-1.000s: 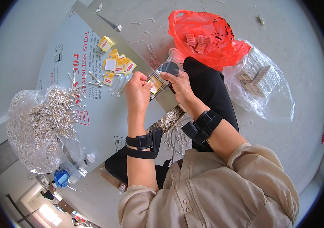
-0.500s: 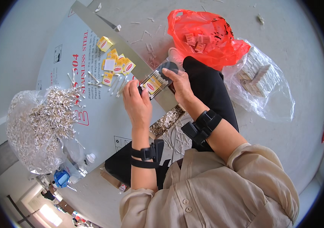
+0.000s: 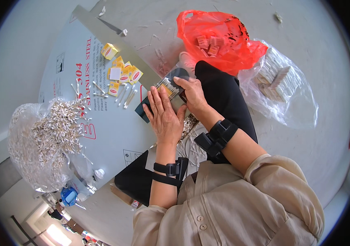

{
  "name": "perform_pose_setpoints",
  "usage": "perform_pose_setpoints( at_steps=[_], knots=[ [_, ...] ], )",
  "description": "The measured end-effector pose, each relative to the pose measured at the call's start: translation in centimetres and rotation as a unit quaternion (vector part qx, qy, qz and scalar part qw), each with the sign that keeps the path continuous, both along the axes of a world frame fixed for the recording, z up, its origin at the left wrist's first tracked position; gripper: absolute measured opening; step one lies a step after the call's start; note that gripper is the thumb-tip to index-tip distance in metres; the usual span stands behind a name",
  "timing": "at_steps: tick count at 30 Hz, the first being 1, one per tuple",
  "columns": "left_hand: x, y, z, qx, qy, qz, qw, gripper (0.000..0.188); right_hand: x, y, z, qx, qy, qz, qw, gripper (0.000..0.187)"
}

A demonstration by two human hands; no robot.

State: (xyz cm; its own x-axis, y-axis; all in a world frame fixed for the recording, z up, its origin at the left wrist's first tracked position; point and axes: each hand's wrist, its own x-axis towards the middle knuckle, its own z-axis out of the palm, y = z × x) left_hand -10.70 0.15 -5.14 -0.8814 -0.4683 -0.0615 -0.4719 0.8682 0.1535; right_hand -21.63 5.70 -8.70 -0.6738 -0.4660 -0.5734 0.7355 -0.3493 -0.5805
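In my right hand [image 3: 194,97] is a flat clear plastic pouch [image 3: 175,76] with dark ends, the thumb pressed on its upper side. A row of cotton swabs and a yellow card [image 3: 164,88] show through it. My left hand [image 3: 164,117] lies over the pouch, fingers stretched out flat and close together, covering much of its middle. A dark green end of the pouch [image 3: 143,110] sticks out left of these fingers. Below my hands, partly hidden, a box of cotton swabs [image 3: 189,123] shows. Several loose swabs [image 3: 130,98] rest on the table just left.
Yellow-and-white cards [image 3: 125,74] and a small yellow box [image 3: 109,51] lie on the film-covered table [image 3: 113,135]. A large clear bag of swabs [image 3: 39,139] stands at left. On the floor are a red bag [image 3: 207,24] and a clear bag of white packs [image 3: 302,86].
My left hand has shifted right from gripping the pouch's left end to lying flat across it. Several swabs now rest on the table where it was. My right hand keeps its hold.
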Motion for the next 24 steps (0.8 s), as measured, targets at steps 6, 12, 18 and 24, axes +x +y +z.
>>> perform_pose_setpoints(
  at_steps=[6, 12, 18, 24],
  knots=[
    [-0.2, -0.1, 0.1, -0.015, -0.023, -0.014, 1.0, 0.087, -0.5, 0.1, -0.5, -0.014, -0.026, 0.014, 0.999, 0.009],
    [0.0, -0.3, -0.2, 0.005, -0.001, -0.017, 1.0, 0.088, -0.2, -0.1, -0.7, -0.008, -0.036, 0.003, 0.999, 0.012],
    [-0.1, -0.4, -0.4, 0.009, 0.017, -0.018, 1.0, 0.087, -1.0, -0.7, 0.0, 0.019, -0.066, 0.019, 0.997, 0.014],
    [-0.2, -0.3, -0.3, 0.003, -0.009, -0.024, 1.0, 0.088, -0.9, -1.5, -1.5, 0.082, -0.001, 0.052, 0.995, 0.017]
  ],
)
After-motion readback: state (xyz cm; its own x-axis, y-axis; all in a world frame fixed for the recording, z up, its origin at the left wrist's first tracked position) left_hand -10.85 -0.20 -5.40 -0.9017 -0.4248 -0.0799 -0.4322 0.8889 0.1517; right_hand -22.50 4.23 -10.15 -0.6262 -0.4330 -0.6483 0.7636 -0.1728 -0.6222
